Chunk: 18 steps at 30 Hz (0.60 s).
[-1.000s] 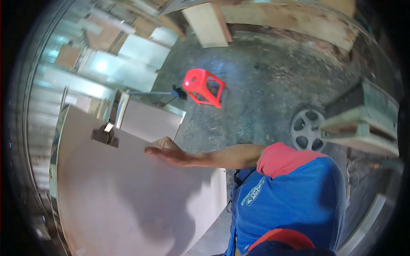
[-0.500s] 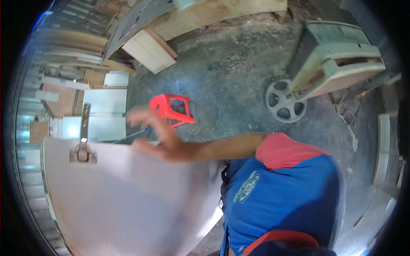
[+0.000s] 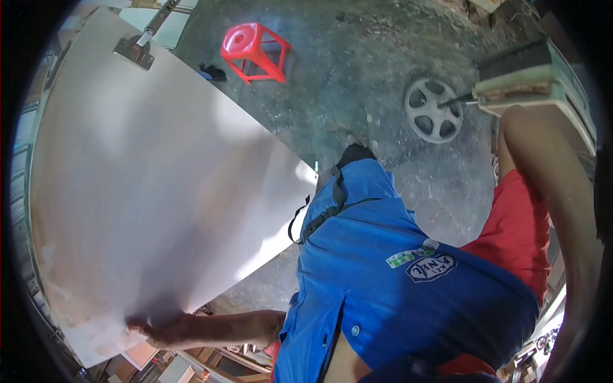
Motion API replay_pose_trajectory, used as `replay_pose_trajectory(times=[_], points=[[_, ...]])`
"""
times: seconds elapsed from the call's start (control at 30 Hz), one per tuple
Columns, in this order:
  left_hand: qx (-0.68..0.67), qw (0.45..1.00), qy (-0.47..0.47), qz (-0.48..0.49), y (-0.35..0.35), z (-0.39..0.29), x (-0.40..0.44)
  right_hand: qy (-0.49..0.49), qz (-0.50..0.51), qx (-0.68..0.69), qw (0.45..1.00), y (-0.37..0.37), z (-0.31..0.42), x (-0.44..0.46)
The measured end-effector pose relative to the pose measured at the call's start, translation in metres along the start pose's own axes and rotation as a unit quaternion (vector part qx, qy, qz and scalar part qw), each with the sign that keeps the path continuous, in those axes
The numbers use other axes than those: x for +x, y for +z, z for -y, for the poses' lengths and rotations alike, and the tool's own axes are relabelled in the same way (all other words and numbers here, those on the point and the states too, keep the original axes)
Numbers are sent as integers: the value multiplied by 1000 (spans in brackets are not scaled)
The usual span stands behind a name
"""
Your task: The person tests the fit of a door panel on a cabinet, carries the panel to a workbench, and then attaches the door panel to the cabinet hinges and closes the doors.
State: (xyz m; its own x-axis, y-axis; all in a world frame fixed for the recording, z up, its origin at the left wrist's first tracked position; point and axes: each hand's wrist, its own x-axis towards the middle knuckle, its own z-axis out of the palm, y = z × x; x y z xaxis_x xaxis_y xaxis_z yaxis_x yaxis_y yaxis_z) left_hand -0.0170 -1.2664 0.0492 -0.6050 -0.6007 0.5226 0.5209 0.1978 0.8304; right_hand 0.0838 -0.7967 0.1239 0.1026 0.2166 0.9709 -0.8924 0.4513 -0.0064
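Note:
A large white cabinet door panel [image 3: 172, 191] fills the left side of the view. A metal hinge [image 3: 135, 52] is fixed near its upper edge, its arm sticking outward. My left hand [image 3: 150, 333] grips the panel's lower edge, with shadow over its fingers and part of them hidden. My right arm, in a red sleeve, is bent at the right side of the view. Its hand falls outside the picture. A small metal piece [image 3: 316, 167] shows at the panel's right corner, close to my blue shirt.
A red plastic stool [image 3: 255, 54] stands on the concrete floor beyond the panel. To the right are a grey spoked wheel [image 3: 434, 110] and a worn box-shaped machine [image 3: 536, 80]. Wooden pieces [image 3: 217, 364] lie below the panel's lower edge.
My right hand, blurred over the panel's upper edge before, has left the view. My left hand now shows at the lower edge. The view has shifted, and the panel appears turned and higher.

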Motion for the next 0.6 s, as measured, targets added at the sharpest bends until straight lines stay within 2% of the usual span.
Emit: replay_pose_trajectory(times=[0.13,0.2,0.3,0.37,0.47,0.53,0.6], points=[[103,991,23,-82,-11,22,-8,-20,-14,34,999,33,55,-6],[134,988,8,-76,-24,23,2,-23,-28,61,997,56,71,-10],[158,986,39,-33,-44,24,10,-16,-42,106,993,99,82,-30],[140,989,11,-39,-41,14,-8,160,72,45,983,108,67,-67],[85,996,-6,2,-41,-4,-38,386,250,-68,886,127,50,-91],[88,994,-14,56,-38,-16,-63,354,218,-60,908,178,60,-83],[135,982,-20,131,-35,-36,-95,389,208,28,897,198,75,-110]])
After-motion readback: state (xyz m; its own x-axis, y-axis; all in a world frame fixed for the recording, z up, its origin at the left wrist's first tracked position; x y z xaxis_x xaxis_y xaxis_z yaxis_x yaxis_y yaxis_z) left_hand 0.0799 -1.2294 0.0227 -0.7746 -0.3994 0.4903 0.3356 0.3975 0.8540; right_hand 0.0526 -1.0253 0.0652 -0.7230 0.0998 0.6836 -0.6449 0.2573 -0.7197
